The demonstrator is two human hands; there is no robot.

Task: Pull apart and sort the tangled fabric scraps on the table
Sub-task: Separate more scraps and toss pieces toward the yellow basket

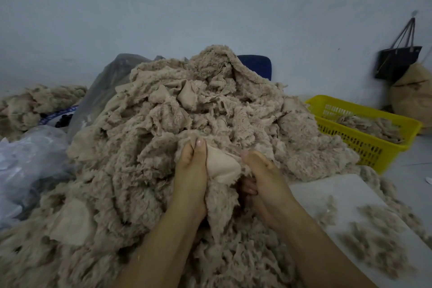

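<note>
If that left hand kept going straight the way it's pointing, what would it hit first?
The left hand, pinching a beige scrap, points away from the person, so it would likely push straight into the big heap of fleecy scraps right ahead of it.

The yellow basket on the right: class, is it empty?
No, beige fabric scraps lie inside the yellow basket, showing above its rim.

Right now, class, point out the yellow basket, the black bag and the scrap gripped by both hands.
yellow basket (357,145), head view, its front wall.
black bag (397,63), head view, middle of its body.
gripped scrap (222,166), head view, its smooth side.
</note>
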